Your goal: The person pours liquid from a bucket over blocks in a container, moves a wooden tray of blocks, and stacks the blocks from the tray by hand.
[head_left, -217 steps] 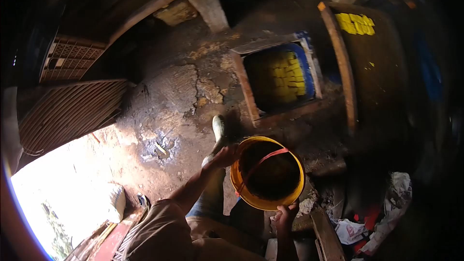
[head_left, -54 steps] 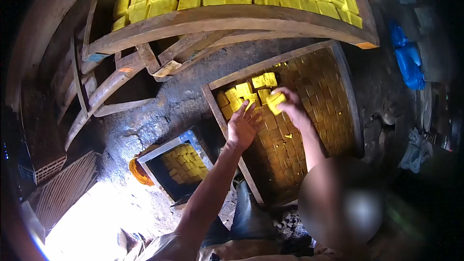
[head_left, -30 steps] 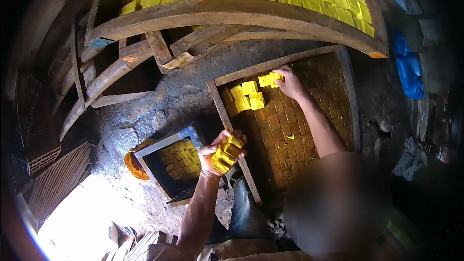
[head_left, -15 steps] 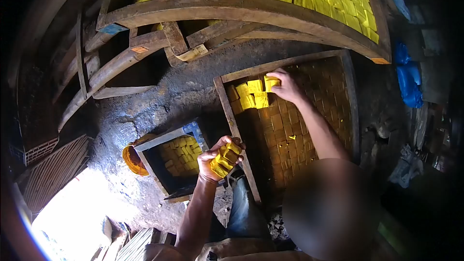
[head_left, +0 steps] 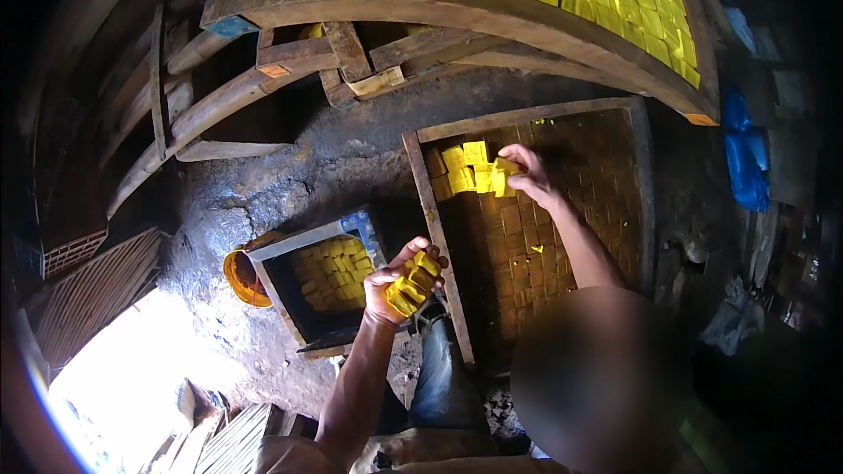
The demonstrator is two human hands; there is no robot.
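My left hand [head_left: 393, 279] grips a stack of yellow blocks [head_left: 409, 282] just above the near left rail of a wooden drying tray [head_left: 439, 211]. My right hand [head_left: 527, 175] holds a single yellow block [head_left: 502, 177] over the tray's far part, right beside a small cluster of yellow blocks [head_left: 461, 168] lying at the tray's far left corner. The tray's floor is woven and brown. To the left, a box [head_left: 318, 237] on the ground holds several more yellow blocks [head_left: 332, 274].
A larger tray [head_left: 492, 9] full of yellow blocks sits on wooden racks above. An orange bucket [head_left: 237, 276] stands left of the box. Slatted trays [head_left: 88, 298] lean at the left by the bright doorway. Blue sheeting [head_left: 745, 162] hangs at the right.
My right hand has drawn slightly back from the cluster with a block in it. The left hand holds its stack almost still. Much earlier, I carried the orange bucket.
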